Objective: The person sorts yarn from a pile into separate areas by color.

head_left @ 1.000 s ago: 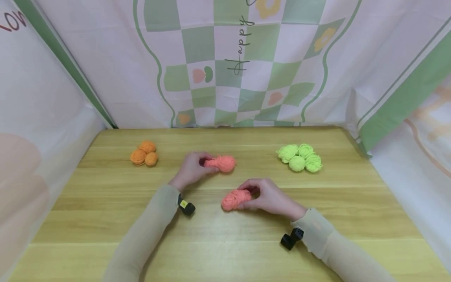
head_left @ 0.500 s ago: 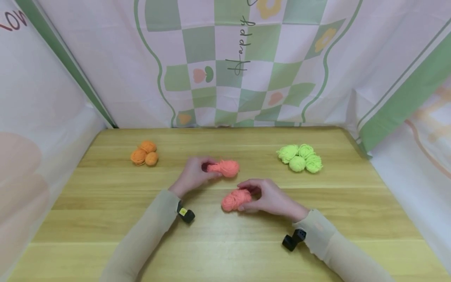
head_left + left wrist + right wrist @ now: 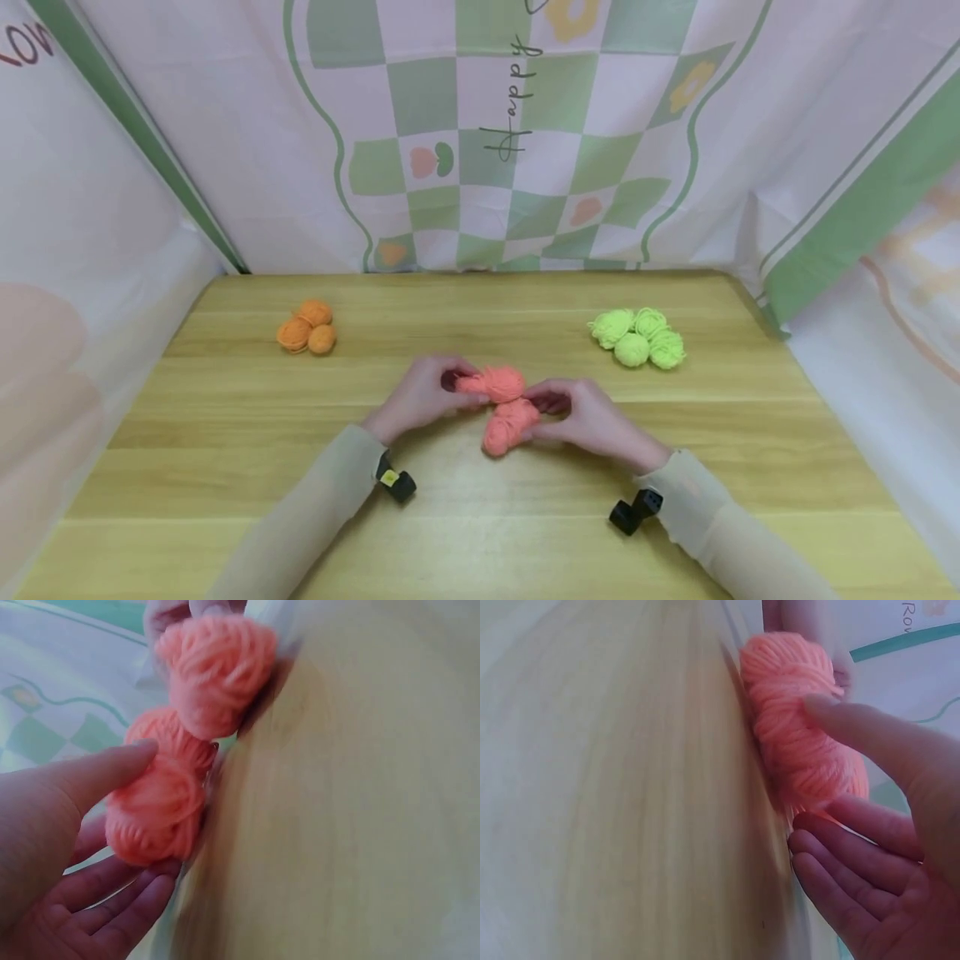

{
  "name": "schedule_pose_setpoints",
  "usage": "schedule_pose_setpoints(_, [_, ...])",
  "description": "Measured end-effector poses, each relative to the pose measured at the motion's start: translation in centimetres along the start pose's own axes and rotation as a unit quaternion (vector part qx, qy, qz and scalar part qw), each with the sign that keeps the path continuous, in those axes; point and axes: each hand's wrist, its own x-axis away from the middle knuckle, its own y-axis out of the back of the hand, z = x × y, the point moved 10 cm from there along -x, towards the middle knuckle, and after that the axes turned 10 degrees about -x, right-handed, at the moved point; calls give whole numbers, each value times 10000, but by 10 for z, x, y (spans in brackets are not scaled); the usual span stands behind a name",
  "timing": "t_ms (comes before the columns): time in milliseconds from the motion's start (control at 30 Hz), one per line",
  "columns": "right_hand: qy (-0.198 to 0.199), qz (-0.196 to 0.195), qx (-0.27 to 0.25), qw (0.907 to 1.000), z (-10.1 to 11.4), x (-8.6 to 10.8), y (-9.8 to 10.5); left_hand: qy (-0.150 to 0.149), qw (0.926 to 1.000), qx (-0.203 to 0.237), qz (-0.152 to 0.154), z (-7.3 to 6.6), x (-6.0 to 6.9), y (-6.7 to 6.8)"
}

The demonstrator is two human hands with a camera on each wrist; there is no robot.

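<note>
Two bundles of coral yarn meet on the wooden table [image 3: 480, 533], near its middle. My left hand [image 3: 423, 396] grips the farther coral yarn ball [image 3: 504, 384] between thumb and fingers. In the left wrist view that yarn ball [image 3: 157, 802] looks lumpy, with the thumb lying across it. My right hand [image 3: 596, 423] holds the nearer coral yarn ball [image 3: 508, 427] by its right end. The right wrist view shows this ball [image 3: 799, 712] as long and wound, thumb on one side and fingers at its end. Part of each bundle is hidden behind the fingers.
Several orange yarn balls [image 3: 307, 327] sit in a cluster at the back left of the table. At the back right lies a group of several lime-green yarn balls [image 3: 637, 336]. A patterned cloth [image 3: 495, 192] hangs behind the table and along both sides.
My left hand has drawn its coral yarn ball nearer and to the right, up against the other one. The right hand has shifted slightly right, turning its ball more lengthwise.
</note>
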Motion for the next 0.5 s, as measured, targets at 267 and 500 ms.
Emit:
schedule_pose_setpoints(267, [7,-226,25,9997,-2,-2,4,-9,9991,110,420,-5,4,-8])
schedule_pose_setpoints(500, [15,-258,-9,9997,-3,-3,5,35,9989,12,476,-5,6,-6])
